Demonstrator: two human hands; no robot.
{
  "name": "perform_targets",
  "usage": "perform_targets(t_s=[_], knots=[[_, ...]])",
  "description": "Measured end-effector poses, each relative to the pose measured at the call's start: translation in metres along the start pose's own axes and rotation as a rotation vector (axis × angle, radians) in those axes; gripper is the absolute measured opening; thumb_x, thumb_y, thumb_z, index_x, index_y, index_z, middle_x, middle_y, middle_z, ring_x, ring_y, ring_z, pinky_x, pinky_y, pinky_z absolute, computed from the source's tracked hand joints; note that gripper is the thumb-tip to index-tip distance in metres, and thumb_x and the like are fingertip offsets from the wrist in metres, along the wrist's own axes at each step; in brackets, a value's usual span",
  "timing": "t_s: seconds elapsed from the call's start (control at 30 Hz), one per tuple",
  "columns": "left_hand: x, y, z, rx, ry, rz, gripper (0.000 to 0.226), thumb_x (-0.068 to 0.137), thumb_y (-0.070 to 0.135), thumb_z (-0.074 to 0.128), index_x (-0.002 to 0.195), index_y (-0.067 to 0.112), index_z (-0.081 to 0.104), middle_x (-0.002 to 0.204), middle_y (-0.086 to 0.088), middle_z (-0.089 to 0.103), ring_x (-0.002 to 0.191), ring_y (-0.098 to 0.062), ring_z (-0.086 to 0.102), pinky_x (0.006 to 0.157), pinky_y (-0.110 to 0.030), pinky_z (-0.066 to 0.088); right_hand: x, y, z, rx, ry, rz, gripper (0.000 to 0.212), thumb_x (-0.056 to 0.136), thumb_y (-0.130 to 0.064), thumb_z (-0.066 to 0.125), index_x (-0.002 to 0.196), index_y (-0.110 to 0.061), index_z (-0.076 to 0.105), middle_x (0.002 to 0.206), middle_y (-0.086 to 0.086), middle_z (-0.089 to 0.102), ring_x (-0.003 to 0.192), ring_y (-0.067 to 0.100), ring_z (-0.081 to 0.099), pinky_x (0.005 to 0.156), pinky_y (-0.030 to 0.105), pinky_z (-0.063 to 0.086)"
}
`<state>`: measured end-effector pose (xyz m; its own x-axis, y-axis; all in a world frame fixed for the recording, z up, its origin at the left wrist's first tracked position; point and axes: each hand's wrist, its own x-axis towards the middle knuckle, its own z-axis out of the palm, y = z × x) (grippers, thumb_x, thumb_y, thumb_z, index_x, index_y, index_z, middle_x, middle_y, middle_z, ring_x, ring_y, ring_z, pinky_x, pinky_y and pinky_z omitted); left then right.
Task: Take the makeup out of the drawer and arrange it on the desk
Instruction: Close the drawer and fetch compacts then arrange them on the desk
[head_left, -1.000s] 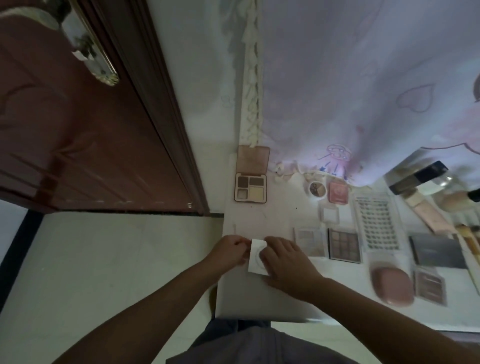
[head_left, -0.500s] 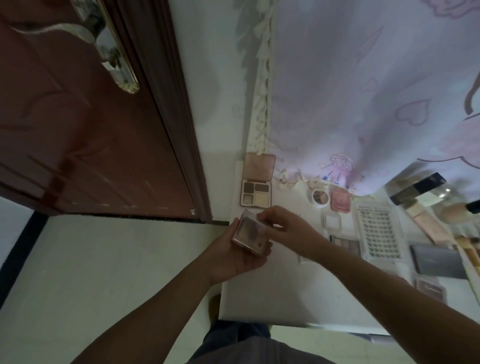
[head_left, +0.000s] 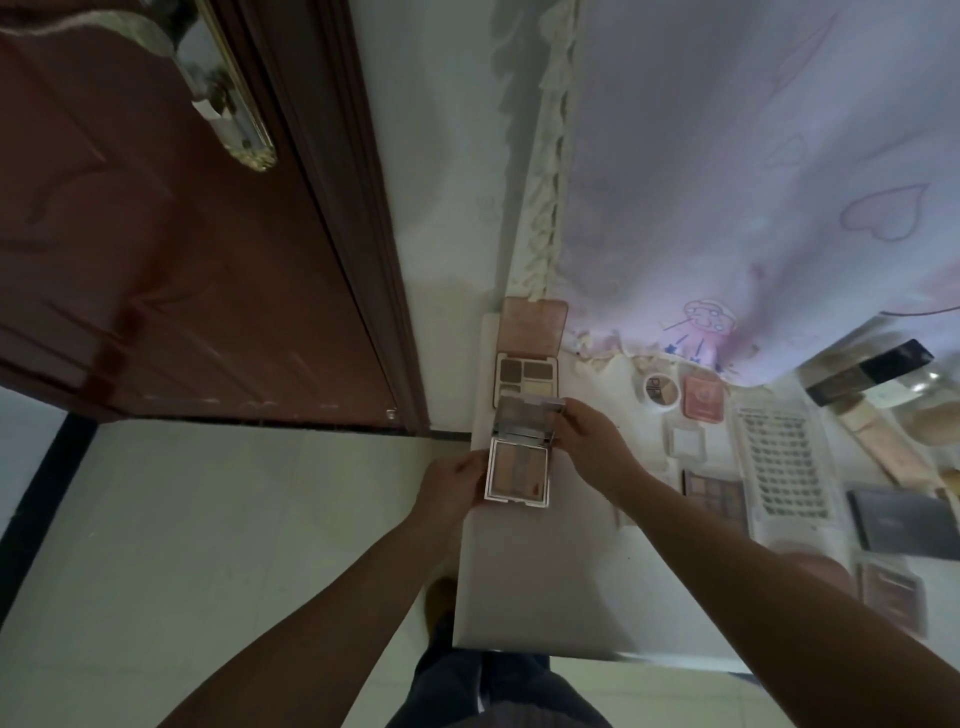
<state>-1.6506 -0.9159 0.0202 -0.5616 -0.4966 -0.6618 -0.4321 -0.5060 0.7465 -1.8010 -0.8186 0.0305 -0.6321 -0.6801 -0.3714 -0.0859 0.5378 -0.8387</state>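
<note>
I hold a small square silver-edged eyeshadow palette (head_left: 519, 470) above the left end of the white desk (head_left: 550, 587). Its lid stands open and shows beige and grey-brown pans. My left hand (head_left: 451, 486) grips the base at its left edge. My right hand (head_left: 589, 441) pinches the upper right corner of the lid. Just behind it lies an open pink-lidded palette (head_left: 529, 358) at the desk's back left corner. To the right lie a round pot (head_left: 658, 391), a pink compact (head_left: 702, 399) and a dark eyeshadow palette (head_left: 714, 491).
A white tray of false lashes (head_left: 784, 467), a dark flat case (head_left: 904, 522) and bottles (head_left: 878, 376) fill the desk's right side. A lilac curtain (head_left: 753, 171) hangs behind. A brown door (head_left: 156, 234) stands at the left, over pale floor tiles (head_left: 208, 545).
The compact was lifted off the desk's front left and carried toward the back. Its lid, closed a second ago, now stands open between both hands.
</note>
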Motion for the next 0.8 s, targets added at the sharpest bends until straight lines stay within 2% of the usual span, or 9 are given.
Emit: perform_targets(t_s=[0.07, 0.17, 0.33, 0.4, 0.47, 0.53, 0.63, 0.7, 0.8], knots=[[0.002, 0.004, -0.001, 0.133, 0.044, 0.087, 0.033, 0.096, 0.006, 0.043, 0.099, 0.028, 0.068, 0.095, -0.006, 0.072, 0.080, -0.014, 0.066, 0.083, -0.032, 0.053, 0.004, 0.001, 0.004, -0.041, 0.015, -0.009, 0.023, 0.098, -0.013, 0.041, 0.112, -0.011, 0.060, 0.102, 0.004, 0.063, 0.096, 0.020, 0.060, 0.083, 0.024, 0.050], [0.004, 0.005, 0.001, 0.300, 0.024, 0.139, 0.038, 0.095, 0.004, 0.038, 0.104, 0.025, 0.068, 0.098, -0.009, 0.071, 0.092, -0.028, 0.066, 0.091, -0.042, 0.049, 0.009, 0.004, 0.006, -0.143, 0.041, -0.028, 0.019, 0.099, -0.016, 0.040, 0.103, -0.016, 0.058, 0.094, -0.001, 0.061, 0.082, 0.006, 0.054, 0.067, 0.007, 0.039], [0.004, 0.008, 0.004, 0.396, 0.012, 0.186, 0.035, 0.093, 0.003, 0.039, 0.098, 0.017, 0.070, 0.095, -0.014, 0.070, 0.088, -0.035, 0.064, 0.084, -0.043, 0.051, 0.010, 0.007, 0.007, -0.199, 0.054, 0.000, 0.014, 0.098, -0.020, 0.041, 0.103, -0.018, 0.054, 0.090, -0.005, 0.057, 0.078, 0.005, 0.052, 0.058, 0.007, 0.037], [0.002, 0.010, 0.006, 0.473, 0.078, 0.202, 0.026, 0.095, 0.007, 0.039, 0.103, 0.012, 0.064, 0.093, -0.009, 0.065, 0.077, -0.022, 0.060, 0.068, -0.026, 0.049, 0.007, 0.005, 0.002, -0.183, 0.053, -0.005, 0.021, 0.097, -0.021, 0.045, 0.116, -0.016, 0.053, 0.097, -0.007, 0.056, 0.084, 0.003, 0.053, 0.064, 0.004, 0.039], [-0.004, 0.013, 0.009, 0.530, 0.148, 0.270, 0.014, 0.095, 0.009, 0.042, 0.098, 0.015, 0.054, 0.088, -0.004, 0.057, 0.072, -0.013, 0.051, 0.055, -0.017, 0.037, 0.002, 0.002, -0.012, -0.159, 0.062, -0.031, 0.028, 0.096, -0.022, 0.050, 0.123, -0.015, 0.053, 0.105, -0.006, 0.058, 0.095, 0.006, 0.056, 0.080, 0.008, 0.040], [-0.013, 0.020, 0.019, 0.543, 0.128, 0.372, 0.011, 0.094, 0.009, 0.044, 0.092, 0.016, 0.052, 0.083, 0.000, 0.055, 0.070, -0.009, 0.050, 0.055, -0.014, 0.036, -0.004, 0.002, -0.036, -0.127, 0.098, -0.032, 0.023, 0.094, -0.019, 0.052, 0.117, -0.014, 0.057, 0.104, -0.003, 0.064, 0.097, 0.010, 0.060, 0.087, 0.019, 0.045], [-0.020, 0.022, 0.044, 0.527, -0.010, 0.424, 0.018, 0.094, 0.008, 0.044, 0.088, 0.020, 0.057, 0.078, -0.001, 0.057, 0.060, -0.001, 0.048, 0.053, -0.010, 0.038, -0.016, 0.010, -0.073, -0.217, 0.113, -0.047, 0.017, 0.092, -0.010, 0.053, 0.105, -0.012, 0.064, 0.096, 0.000, 0.069, 0.093, 0.016, 0.066, 0.084, 0.017, 0.048], [-0.021, 0.017, 0.070, 0.542, -0.118, 0.318, 0.021, 0.095, 0.008, 0.042, 0.096, 0.019, 0.060, 0.085, -0.008, 0.061, 0.064, -0.007, 0.053, 0.058, -0.019, 0.047, -0.026, 0.023, -0.093, -0.503, 0.007, -0.072, 0.018, 0.092, -0.017, 0.055, 0.108, -0.013, 0.063, 0.110, 0.003, 0.064, 0.102, 0.020, 0.061, 0.090, 0.024, 0.046], [-0.013, 0.002, 0.106, 0.664, -0.176, 0.141, 0.035, 0.096, 0.011, 0.039, 0.128, 0.009, 0.052, 0.121, -0.014, 0.060, 0.101, -0.024, 0.060, 0.090, -0.033, 0.051, -0.041, 0.050, -0.101, -0.954, -0.249, -0.135, 0.044, 0.085, -0.039, 0.060, 0.124, -0.021, 0.050, 0.137, 0.001, 0.043, 0.122, 0.020, 0.045, 0.104, 0.031, 0.033]])
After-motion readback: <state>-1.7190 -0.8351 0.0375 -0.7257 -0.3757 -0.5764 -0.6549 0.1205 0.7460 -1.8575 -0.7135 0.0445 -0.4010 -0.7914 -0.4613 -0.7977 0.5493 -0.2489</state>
